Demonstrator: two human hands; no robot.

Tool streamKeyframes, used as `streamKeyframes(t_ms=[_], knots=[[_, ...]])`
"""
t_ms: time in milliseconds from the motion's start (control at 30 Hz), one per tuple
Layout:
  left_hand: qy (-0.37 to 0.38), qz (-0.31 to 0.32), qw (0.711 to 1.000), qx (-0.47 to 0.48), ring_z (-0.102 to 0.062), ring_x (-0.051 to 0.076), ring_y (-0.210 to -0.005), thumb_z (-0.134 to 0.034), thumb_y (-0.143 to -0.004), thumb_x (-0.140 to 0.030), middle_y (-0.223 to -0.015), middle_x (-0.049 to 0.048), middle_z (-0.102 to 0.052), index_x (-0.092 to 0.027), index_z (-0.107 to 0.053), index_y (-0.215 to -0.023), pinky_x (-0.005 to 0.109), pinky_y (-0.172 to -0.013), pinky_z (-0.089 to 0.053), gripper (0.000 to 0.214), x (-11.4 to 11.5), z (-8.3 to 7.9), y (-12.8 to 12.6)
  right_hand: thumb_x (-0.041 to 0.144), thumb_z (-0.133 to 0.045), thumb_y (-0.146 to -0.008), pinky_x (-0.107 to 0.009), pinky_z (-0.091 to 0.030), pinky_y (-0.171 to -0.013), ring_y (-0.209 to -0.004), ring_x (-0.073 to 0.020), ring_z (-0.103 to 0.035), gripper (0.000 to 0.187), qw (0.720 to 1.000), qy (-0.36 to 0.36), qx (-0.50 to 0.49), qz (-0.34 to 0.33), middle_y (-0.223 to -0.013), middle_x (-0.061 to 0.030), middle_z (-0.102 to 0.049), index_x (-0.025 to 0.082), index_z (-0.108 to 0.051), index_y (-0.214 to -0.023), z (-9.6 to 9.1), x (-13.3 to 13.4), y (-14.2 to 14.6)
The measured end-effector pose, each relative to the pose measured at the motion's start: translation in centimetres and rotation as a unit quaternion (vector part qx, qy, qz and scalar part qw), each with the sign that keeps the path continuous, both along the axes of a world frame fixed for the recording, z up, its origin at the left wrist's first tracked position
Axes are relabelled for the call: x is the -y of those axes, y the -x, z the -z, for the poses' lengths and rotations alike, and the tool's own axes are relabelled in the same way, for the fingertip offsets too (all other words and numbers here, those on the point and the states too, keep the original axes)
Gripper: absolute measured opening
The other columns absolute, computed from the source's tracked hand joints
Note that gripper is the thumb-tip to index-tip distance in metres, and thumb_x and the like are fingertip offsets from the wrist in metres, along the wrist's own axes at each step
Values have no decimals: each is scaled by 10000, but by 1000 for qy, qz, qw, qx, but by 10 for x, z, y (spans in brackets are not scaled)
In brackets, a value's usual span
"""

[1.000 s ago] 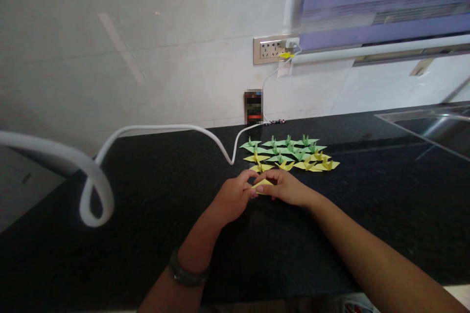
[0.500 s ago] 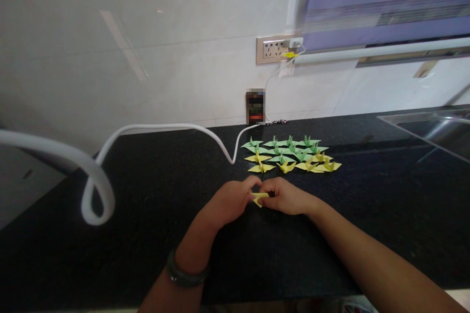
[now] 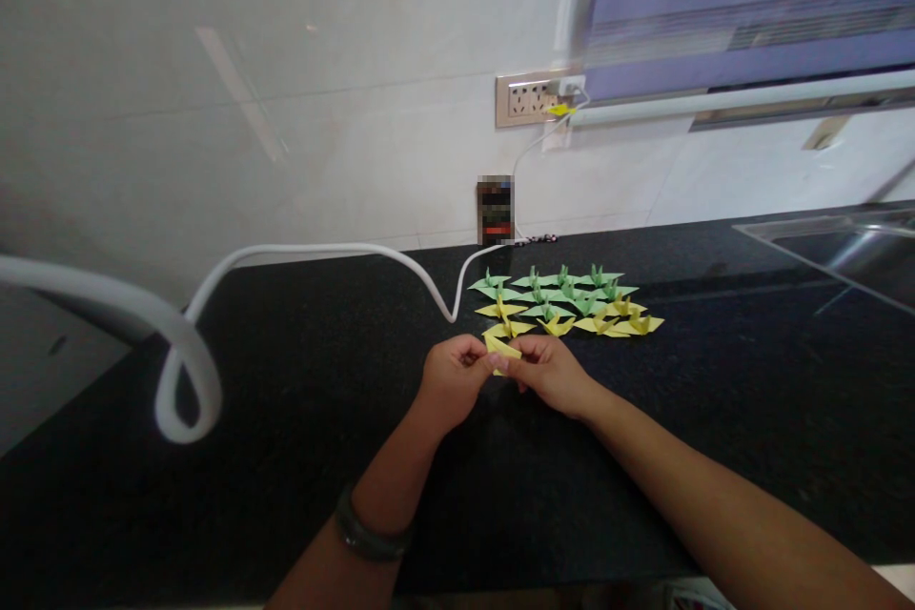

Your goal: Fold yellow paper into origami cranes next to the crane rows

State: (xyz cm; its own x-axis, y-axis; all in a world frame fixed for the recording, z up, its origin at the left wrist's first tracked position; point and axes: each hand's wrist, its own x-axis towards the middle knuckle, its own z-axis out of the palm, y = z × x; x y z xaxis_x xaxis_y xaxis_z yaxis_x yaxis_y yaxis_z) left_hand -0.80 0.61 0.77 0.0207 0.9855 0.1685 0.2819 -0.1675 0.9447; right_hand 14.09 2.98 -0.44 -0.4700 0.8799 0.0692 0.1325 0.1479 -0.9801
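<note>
A small piece of folded yellow paper [image 3: 502,351] is pinched between my left hand [image 3: 452,381] and my right hand [image 3: 554,372], just above the black countertop [image 3: 300,419]. Both hands have their fingers closed on it. Right behind them lie several folded paper cranes in rows: green cranes [image 3: 554,286] at the back, yellow cranes [image 3: 600,322] in front. A dark band [image 3: 368,538] is on my left wrist.
A thick white cable [image 3: 178,362] loops over the counter's left side and runs to the wall. A small dark device [image 3: 495,210] leans on the tiled wall below a socket strip [image 3: 529,99]. A steel sink [image 3: 836,243] is at the right.
Both hands, with the yellow paper, shifted slightly away from me toward the cranes. The paper has turned between the fingers and now points up more.
</note>
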Motion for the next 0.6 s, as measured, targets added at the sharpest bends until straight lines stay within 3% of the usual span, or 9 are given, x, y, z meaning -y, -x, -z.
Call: streamKeyframes(t_ms=[233, 467, 600], knots=[[6, 20, 1000, 9, -421, 74, -475, -487, -722, -376, -501, -28, -481, -135, -534, -607, 190, -456, -313, 271, -2, -1, 2, 364, -537, -710, -185, -265, -408, -422, -54, -356, 240, 1000, 4, -1, -21, -487, 45, -431, 136, -524, -638, -1, 0, -1], [6, -1, 998, 67, -415, 65, -466, -530, -698, -373, -493, -36, -474, -139, -497, -597, 185, -463, -320, 257, -2, -3, 1, 327, -546, -706, -183, -262, -405, -417, -51, -350, 232, 999, 6, 8, -41, -469, 51, -412, 137, -500, -581, 2, 0, -1], [32, 5, 998, 51, -456, 85, -488, -469, -725, -422, -516, -26, -499, -143, -513, -654, 201, -481, -354, 291, -4, 1, 1, 324, -543, -707, -181, -267, -398, -412, -50, -351, 213, 1000, 10, -7, -14, -481, 48, -426, 138, -521, -604, 4, -1, 0]])
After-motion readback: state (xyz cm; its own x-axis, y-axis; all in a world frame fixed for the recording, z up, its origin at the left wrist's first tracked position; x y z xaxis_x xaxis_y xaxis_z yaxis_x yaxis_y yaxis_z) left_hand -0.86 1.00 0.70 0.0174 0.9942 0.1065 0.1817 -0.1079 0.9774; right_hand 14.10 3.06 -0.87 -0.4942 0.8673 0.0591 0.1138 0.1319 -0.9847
